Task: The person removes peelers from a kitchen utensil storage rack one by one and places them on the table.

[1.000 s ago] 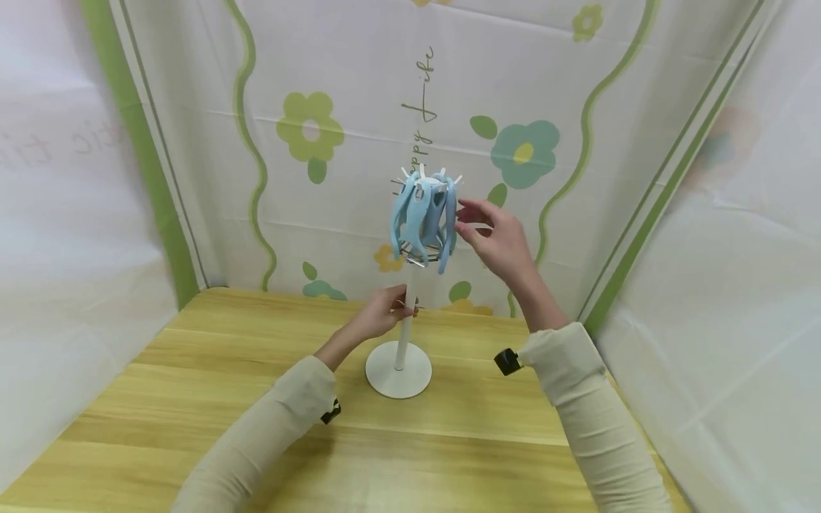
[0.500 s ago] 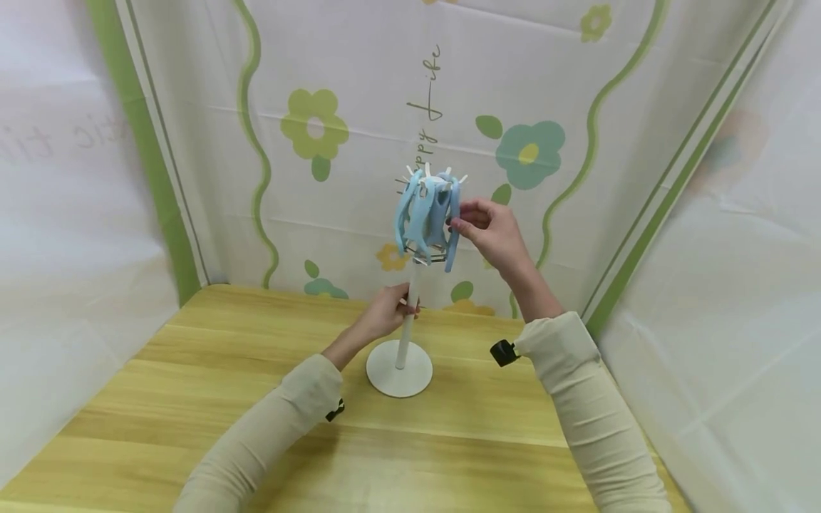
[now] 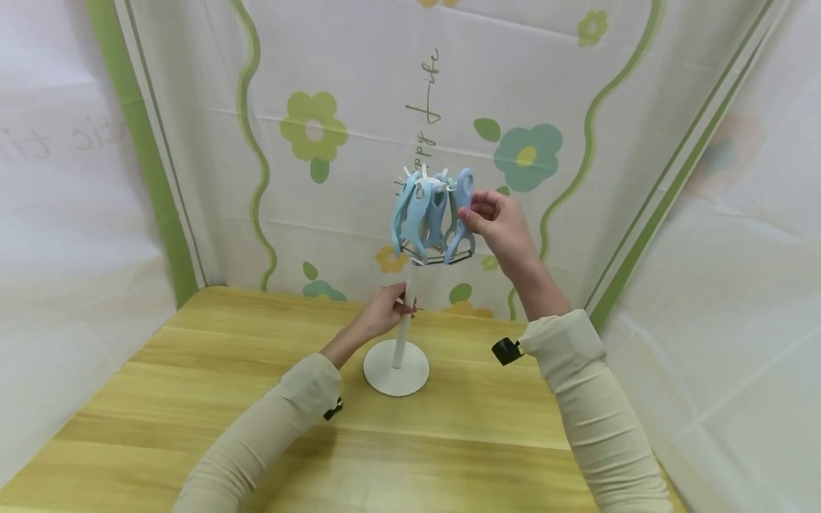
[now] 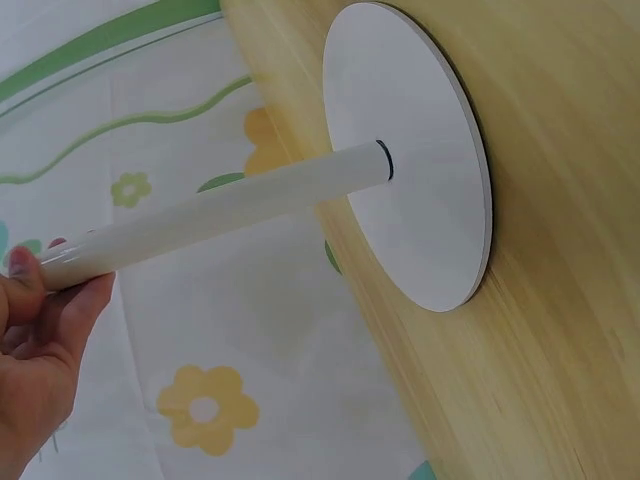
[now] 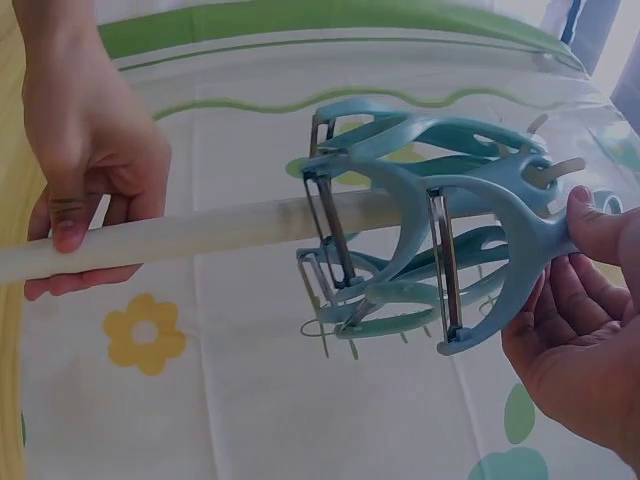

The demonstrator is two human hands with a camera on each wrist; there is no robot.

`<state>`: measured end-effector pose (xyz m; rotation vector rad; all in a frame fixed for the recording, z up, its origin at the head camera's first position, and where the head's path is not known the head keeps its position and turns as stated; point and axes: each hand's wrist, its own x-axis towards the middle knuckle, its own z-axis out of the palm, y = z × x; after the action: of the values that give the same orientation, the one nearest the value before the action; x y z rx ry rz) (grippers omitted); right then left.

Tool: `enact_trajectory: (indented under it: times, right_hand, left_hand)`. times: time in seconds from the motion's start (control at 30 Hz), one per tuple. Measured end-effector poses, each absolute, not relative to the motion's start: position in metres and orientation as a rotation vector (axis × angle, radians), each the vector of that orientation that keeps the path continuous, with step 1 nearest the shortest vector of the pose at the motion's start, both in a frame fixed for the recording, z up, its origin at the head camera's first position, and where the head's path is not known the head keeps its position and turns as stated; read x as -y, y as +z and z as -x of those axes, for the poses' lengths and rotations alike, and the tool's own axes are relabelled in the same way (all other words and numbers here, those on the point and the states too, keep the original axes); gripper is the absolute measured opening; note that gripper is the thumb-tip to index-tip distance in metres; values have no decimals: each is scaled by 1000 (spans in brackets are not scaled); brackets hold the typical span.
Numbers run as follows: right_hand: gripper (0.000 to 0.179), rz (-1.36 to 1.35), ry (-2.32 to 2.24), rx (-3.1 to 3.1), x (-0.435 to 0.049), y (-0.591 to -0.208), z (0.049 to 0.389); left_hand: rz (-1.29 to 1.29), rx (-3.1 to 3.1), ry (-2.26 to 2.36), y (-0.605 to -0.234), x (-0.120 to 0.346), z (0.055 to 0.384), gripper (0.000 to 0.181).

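My right hand (image 3: 503,224) pinches the handle of a light blue Y-shaped peeler (image 3: 463,199) between thumb and fingers. This peeler is turned broadside, its handle hole upward, right beside the prongs at the top of a white stand (image 3: 402,343). Several similar blue peelers (image 3: 417,214) hang around the stand's top, blades down. In the right wrist view the held peeler (image 5: 530,240) shows its metal blade, in front of the others. My left hand (image 3: 383,311) grips the white pole partway down, thumb on one side and fingers around the other (image 4: 50,340).
The stand's round white base (image 3: 396,381) rests on a wooden table (image 3: 256,385). Behind the table hangs a white cloth (image 3: 359,192) with printed flowers, and more pale cloth walls (image 3: 725,285) enclose the left and right sides.
My right fingers have closed on the rightmost peeler. It has turned from edge-on to broadside and shifted right, away from the prongs. My left hand keeps its grip on the pole.
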<state>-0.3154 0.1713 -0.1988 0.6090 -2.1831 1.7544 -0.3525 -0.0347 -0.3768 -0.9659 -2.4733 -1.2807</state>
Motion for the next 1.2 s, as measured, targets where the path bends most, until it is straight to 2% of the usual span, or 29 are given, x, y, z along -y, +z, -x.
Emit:
enact_trajectory:
  times: [0.2, 0.37, 0.53, 0.83, 1.2]
  right_hand:
    - [11, -663, 1871, 2134, -172, -200, 303]
    - [9, -678, 1875, 2194, -166, -208, 291]
    - [13, -705, 1893, 2234, -159, -218, 280]
    - [32, -681, 1973, 2283, -148, -247, 263]
    - [26, -604, 2096, 2319, -131, -292, 251]
  left_hand:
    - [931, 2504, -1293, -378, 36, 356, 13]
    - [920, 2518, -1298, -379, 38, 360, 14]
    - [902, 2524, -1308, -381, 42, 362, 16]
    - [963, 2484, -1232, -376, 48, 370, 15]
    - [981, 2566, -1200, -371, 51, 372, 8]
